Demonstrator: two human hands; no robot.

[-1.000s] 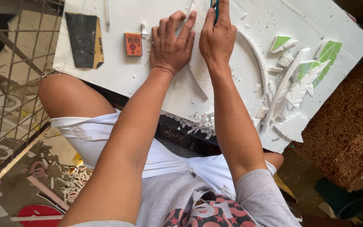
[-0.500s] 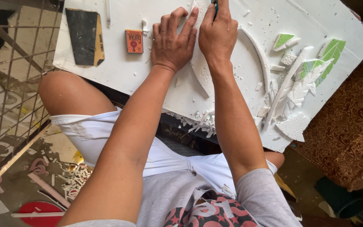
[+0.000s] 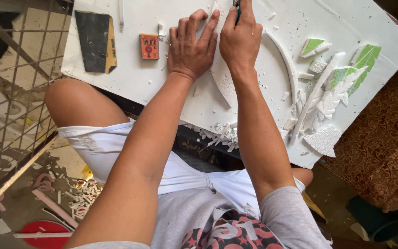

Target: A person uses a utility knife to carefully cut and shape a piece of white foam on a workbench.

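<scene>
My left hand (image 3: 192,46) lies flat, fingers spread, pressing a curved white foam piece (image 3: 222,80) against the white foam board (image 3: 130,78) resting on my lap. My right hand (image 3: 240,39) is closed around a thin dark blue-green tool (image 3: 237,8), its tip hidden at the top edge of the view. The two hands touch side by side over the foam piece. A long curved foam strip (image 3: 287,69) lies just right of my right hand.
A dark sanding sheet (image 3: 94,40) and a small orange box (image 3: 149,46) lie on the board's left. Green-and-white foam offcuts (image 3: 342,76) pile at the right. Crumbs (image 3: 217,133) gather at the board's near edge. Wire grid (image 3: 10,78) stands left, patterned brown cushion (image 3: 383,143) right.
The view has shifted slightly; both hands stay on the foam piece, with the right hand and tool edging a little along the cut.
</scene>
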